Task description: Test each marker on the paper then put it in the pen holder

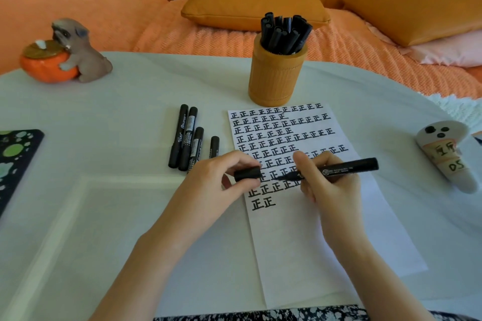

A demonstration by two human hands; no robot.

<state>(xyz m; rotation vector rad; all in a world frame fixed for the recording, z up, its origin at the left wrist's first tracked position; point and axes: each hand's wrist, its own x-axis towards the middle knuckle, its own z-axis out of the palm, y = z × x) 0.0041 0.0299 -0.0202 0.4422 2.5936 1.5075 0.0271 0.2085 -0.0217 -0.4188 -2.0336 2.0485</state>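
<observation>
A white sheet of paper (313, 237) lies on the table, its upper half filled with rows of black written marks. My right hand (328, 185) grips an uncapped black marker (347, 167) over the paper, nib pointing left. My left hand (221, 180) pinches the marker's black cap (247, 173) just left of the nib; cap and nib are apart. Several capped black markers (186, 138) lie side by side left of the paper. An orange pen holder (275, 78) stands beyond the paper, with several black markers (284, 34) upright in it.
A dog-and-pumpkin figurine (65, 55) sits at the far left. A dark patterned board (15, 159) lies at the left edge. A white ghost-shaped object (448, 154) with labels lies at the right. An orange sofa with cushions (253, 0) runs behind the white table (104, 216).
</observation>
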